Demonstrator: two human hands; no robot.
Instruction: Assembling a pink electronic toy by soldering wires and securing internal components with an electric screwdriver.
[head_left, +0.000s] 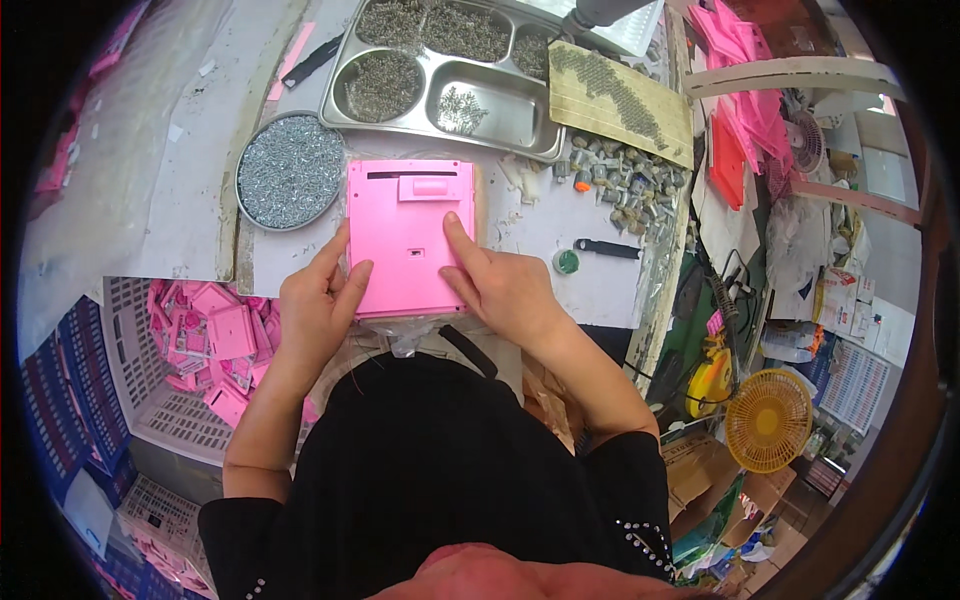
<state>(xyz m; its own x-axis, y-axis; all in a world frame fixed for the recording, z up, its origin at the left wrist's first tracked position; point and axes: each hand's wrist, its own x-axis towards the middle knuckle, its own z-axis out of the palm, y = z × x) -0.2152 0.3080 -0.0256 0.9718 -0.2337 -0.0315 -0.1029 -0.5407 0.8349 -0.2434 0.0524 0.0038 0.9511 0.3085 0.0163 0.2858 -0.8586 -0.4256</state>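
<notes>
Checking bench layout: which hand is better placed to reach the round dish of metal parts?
Likely the left hand, holding the pink case on the side nearer the round dish; the right hand is farther.

Black short-sleeved top [430, 470]; shiny studs [640, 526] on sleeves [622, 485].

Yellow fan [768, 420] and blue crates [92, 370] toward the frame's edges
The round-grilled fan sits at lower right, near a cardboard box [697, 468]; the perforated crates stand at lower left
</notes>
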